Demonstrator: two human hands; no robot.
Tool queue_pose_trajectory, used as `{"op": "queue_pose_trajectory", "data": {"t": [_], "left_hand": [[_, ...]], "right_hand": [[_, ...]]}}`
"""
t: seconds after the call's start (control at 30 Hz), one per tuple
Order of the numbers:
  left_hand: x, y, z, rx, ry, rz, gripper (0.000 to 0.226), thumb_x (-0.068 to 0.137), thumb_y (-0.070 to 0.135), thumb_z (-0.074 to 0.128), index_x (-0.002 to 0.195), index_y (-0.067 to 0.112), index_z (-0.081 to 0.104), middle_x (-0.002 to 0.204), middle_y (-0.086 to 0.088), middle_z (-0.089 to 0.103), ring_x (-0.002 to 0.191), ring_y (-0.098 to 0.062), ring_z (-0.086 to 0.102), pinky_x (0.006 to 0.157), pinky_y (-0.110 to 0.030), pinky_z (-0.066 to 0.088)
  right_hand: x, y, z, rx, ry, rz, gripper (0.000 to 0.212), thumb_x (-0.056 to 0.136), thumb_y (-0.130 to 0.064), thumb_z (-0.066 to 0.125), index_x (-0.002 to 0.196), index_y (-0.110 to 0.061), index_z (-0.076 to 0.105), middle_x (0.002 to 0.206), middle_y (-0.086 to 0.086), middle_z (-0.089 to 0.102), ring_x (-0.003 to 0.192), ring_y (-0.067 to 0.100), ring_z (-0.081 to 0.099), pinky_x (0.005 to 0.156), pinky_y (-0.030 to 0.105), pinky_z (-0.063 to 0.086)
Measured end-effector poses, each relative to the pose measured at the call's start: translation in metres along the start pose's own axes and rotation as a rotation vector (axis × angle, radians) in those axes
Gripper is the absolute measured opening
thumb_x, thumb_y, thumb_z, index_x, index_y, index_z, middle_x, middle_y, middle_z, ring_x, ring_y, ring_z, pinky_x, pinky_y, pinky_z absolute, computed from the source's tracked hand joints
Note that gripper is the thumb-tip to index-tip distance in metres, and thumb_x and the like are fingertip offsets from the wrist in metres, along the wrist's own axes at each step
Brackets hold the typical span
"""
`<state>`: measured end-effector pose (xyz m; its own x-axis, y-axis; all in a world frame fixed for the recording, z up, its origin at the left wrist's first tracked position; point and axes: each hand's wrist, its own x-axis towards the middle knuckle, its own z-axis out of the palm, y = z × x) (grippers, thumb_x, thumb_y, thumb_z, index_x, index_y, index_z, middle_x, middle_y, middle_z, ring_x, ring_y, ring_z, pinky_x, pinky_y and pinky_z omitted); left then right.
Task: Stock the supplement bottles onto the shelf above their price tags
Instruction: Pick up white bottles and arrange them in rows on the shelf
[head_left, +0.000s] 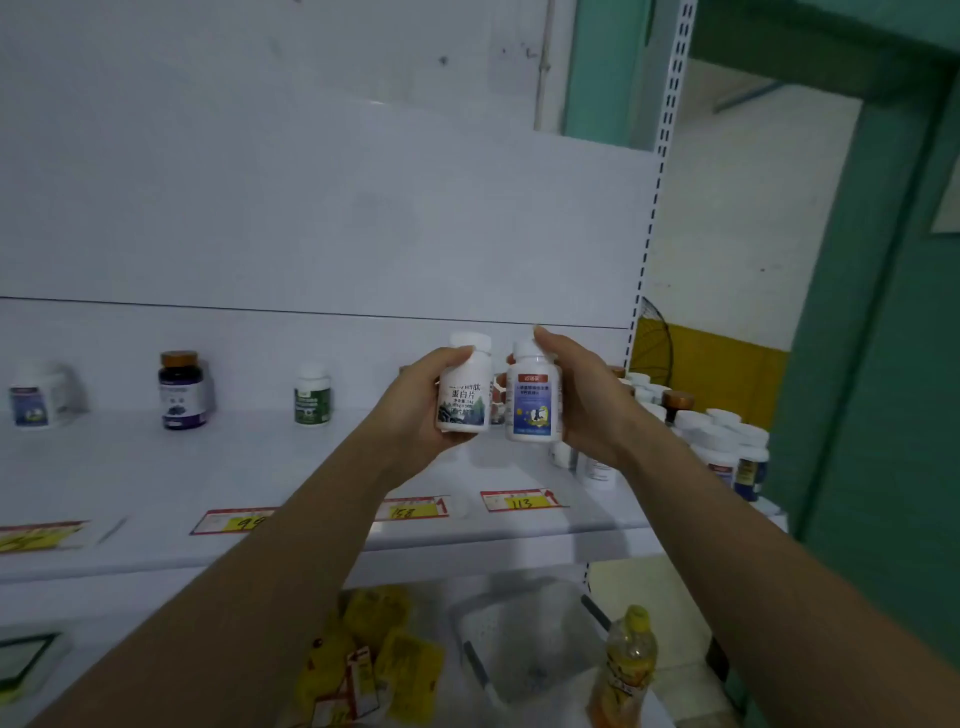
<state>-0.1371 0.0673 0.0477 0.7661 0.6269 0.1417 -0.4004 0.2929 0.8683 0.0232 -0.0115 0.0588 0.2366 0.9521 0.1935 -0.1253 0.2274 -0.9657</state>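
Nearest to me, below the working surface, yellow packets lay in a loose heap, with a white perforated basket to their right and an orange drink bottle standing at the basket's right edge. Above them ran the white shelf, its near lip carrying red-and-yellow price tags: one blurred at far left, one partly behind my left forearm, one reading 158 and one reading 113.

Both hands were raised over the right part of the shelf, above those last two tags. My left hand gripped a white bottle with a mountain label. My right hand held a white bottle with a blue label, fingers wrapped behind it. The two bottles were upright and just beside each other.

Farther back on the shelf, well apart, stood a white bottle at far left, a dark bottle with a brown cap and a green-labelled bottle. A crowd of white-capped bottles filled the right end.

Behind everything rose the plain white back panel and a slotted upright; beyond it I saw a white-and-yellow wall and a green door frame.
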Motion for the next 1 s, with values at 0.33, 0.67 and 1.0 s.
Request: {"op": "queue_pose_trajectory", "data": {"t": [0.33,0.67,1.0], "left_hand": [[-0.071,0.042,-0.091,0.068,0.294,0.12,0.025,0.085,0.027,0.056,0.106,0.013,0.06,0.082,-0.009,0.07,0.075,-0.02,0.064,0.067,-0.03,0.055],[-0.163,0.09,-0.169,0.055,0.517,0.206,0.026,0.085,0.026,0.056,0.105,0.011,0.06,0.079,-0.011,0.07,0.071,-0.022,0.065,0.059,-0.028,0.057],[-0.214,0.149,-0.271,0.089,0.455,0.222,0.029,0.086,0.027,0.055,0.109,0.01,0.061,0.08,-0.011,0.07,0.073,-0.021,0.066,0.062,-0.029,0.057]], "right_hand": [[0.052,0.04,0.099,0.023,-0.26,0.091,0.033,0.092,-0.044,0.048,0.095,-0.016,0.064,0.083,0.005,0.073,0.072,0.018,0.071,0.067,0.033,0.059],[0.073,0.08,0.22,0.14,-0.459,0.193,0.031,0.094,-0.038,0.047,0.098,-0.012,0.064,0.077,0.006,0.074,0.064,0.017,0.072,0.056,0.029,0.059],[0.097,0.103,0.331,0.087,-0.403,0.179,0.034,0.091,-0.042,0.05,0.107,-0.013,0.06,0.083,0.005,0.072,0.071,0.017,0.07,0.07,0.033,0.059]]}}
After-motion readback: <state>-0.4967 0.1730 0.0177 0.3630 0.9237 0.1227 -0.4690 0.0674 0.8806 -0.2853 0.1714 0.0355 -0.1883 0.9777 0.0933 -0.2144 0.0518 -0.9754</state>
